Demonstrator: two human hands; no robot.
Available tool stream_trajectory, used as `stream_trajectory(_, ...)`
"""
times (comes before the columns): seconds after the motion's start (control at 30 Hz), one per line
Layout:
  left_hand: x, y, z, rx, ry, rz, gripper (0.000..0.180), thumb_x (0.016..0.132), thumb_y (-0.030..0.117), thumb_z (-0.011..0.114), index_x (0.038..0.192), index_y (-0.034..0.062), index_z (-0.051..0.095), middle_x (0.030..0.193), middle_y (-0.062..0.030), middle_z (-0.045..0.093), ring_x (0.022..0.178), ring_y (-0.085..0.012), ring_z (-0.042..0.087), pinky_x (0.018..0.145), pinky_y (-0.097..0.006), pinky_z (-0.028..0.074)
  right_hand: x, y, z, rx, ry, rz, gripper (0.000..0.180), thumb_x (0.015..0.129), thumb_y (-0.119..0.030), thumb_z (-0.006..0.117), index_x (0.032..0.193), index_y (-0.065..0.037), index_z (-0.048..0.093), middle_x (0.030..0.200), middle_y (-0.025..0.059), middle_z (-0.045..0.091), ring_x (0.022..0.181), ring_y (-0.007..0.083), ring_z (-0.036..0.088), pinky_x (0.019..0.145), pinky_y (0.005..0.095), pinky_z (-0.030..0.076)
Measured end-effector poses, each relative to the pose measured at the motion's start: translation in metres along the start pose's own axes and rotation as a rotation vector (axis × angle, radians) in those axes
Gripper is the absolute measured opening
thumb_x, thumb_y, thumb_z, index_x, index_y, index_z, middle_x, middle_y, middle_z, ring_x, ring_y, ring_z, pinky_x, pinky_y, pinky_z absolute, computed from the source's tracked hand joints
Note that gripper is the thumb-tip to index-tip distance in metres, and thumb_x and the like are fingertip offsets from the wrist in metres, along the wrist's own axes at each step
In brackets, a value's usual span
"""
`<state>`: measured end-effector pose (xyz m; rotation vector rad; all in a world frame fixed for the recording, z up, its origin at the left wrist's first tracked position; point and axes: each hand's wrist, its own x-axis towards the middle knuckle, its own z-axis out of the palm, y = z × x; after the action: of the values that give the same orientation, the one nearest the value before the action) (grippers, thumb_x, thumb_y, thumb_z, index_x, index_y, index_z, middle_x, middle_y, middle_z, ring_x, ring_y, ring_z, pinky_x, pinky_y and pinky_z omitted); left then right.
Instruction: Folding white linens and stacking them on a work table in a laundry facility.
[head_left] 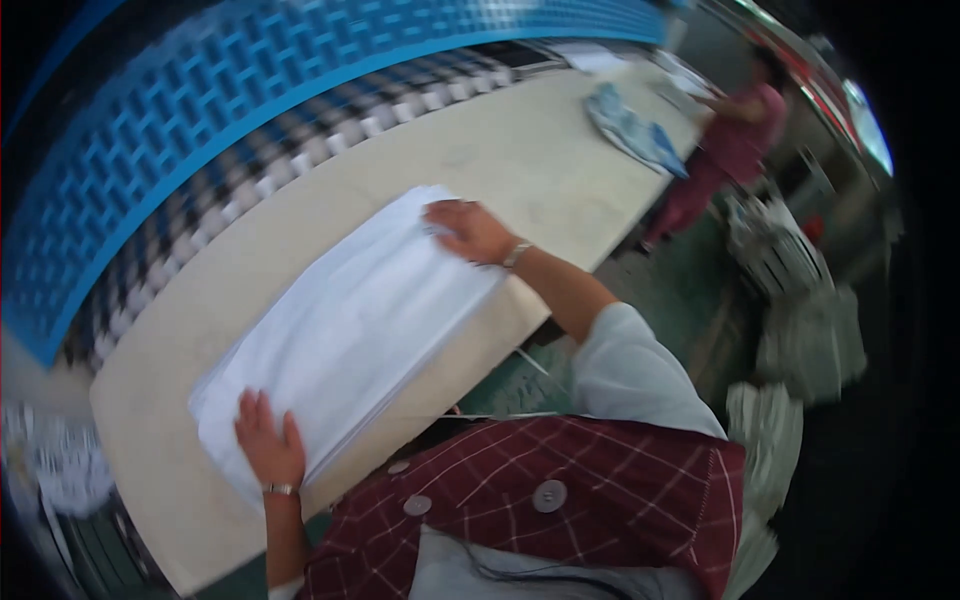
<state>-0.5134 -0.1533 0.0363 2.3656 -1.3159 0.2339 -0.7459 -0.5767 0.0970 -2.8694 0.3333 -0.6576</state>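
A folded white cloth (345, 335) lies flat on a long cream table (500, 160). My left hand (268, 442) rests palm down on the cloth's near end, fingers spread. At the far end of the same cloth my right hand (468, 232) presses flat, fingers together over the fold. Neither hand grips anything; both lie on top of the fabric.
A blue lattice wall (200, 110) with a black-and-white checked band runs along the table's far side. A blue-white cloth (632, 128) lies farther down the table, where another person in pink (735, 150) works. Stacks of pale folded fabric (800, 330) stand at my right.
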Motion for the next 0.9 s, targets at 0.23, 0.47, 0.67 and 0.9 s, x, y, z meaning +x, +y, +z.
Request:
stream_trajectory(0.23, 0.023, -0.005, -0.013, -0.062, 0.015, -0.114, 0.052, 0.087, 0.032, 0.054, 0.129, 0.0021, 0.048, 0.142, -0.0185, 0.037, 0.135, -0.0319, 0.030, 0.111, -0.049, 0.018, 0.030, -0.018, -0.002, -0.016, -0.013, 0.040, 0.039, 0.083, -0.016, 0.055, 0.120, -0.004, 0.058, 0.128, 0.0159, 0.054, 0.120, 0.0332, 0.048, 0.103, 0.0405, 0.037)
stream_trajectory(0.47, 0.018, -0.012, -0.019, -0.039, 0.028, -0.117, 0.052, 0.087, 0.030, 0.054, 0.131, 0.0025, 0.047, 0.143, -0.0164, 0.037, 0.135, -0.0302, 0.032, 0.111, -0.047, 0.019, 0.040, -0.025, 0.006, -0.062, -0.034, 0.017, 0.039, 0.085, -0.022, 0.053, 0.121, -0.007, 0.057, 0.130, 0.0123, 0.053, 0.123, 0.0304, 0.046, 0.100, 0.0407, 0.037)
stream_trajectory(0.67, 0.020, -0.011, -0.022, -0.051, 0.049, -0.103, 0.051, 0.087, 0.030, 0.055, 0.130, 0.0022, 0.048, 0.142, -0.0162, 0.038, 0.135, -0.0302, 0.032, 0.111, -0.046, 0.020, 0.043, -0.021, 0.007, -0.080, -0.018, -0.017, 0.039, 0.085, -0.022, 0.053, 0.121, -0.008, 0.057, 0.131, 0.0109, 0.053, 0.123, 0.0290, 0.047, 0.099, 0.0409, 0.037)
stream_trajectory(0.9, 0.023, -0.011, -0.022, -0.073, 0.061, -0.106, 0.051, 0.086, 0.030, 0.056, 0.128, 0.0023, 0.050, 0.141, -0.0177, 0.040, 0.134, -0.0310, 0.033, 0.111, -0.046, 0.020, 0.045, -0.027, 0.005, -0.104, 0.012, -0.067, 0.039, 0.084, -0.020, 0.054, 0.119, -0.003, 0.057, 0.124, 0.0159, 0.056, 0.117, 0.0342, 0.050, 0.099, 0.0414, 0.038)
